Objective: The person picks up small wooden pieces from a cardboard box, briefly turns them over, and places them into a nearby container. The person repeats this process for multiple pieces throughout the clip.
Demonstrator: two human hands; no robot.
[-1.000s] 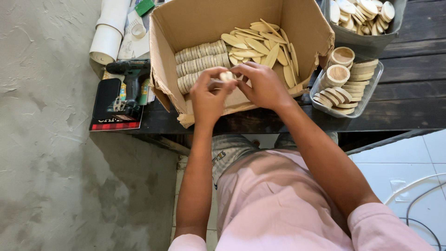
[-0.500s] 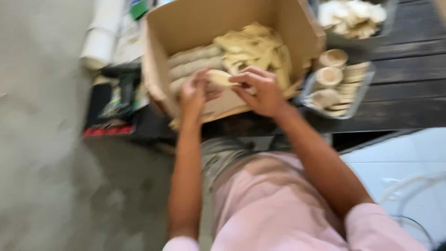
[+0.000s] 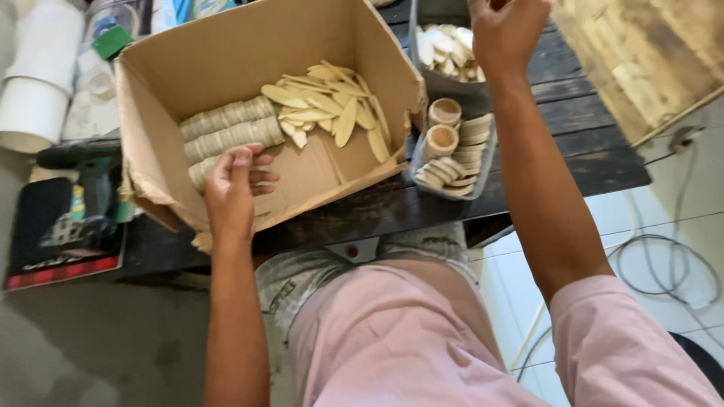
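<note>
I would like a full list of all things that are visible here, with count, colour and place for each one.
cardboard box: one, brown, open, on the dark table.
stacked rolls of wooden discs: three rows, pale, inside the box at its left.
loose oval wooden pieces: many, pale, inside the box at its right.
clear tray: one, right of the box, with wooden pieces and two taped rolls.
grey bin: one, behind the tray, with wooden pieces.
dark table: one, blackish planks.
white rolls: two, far left.
cable: one, white, on the tiled floor at right.
left hand: inside the box, at the nearest roll.
right hand: raised above the bin, grip unclear.
</note>
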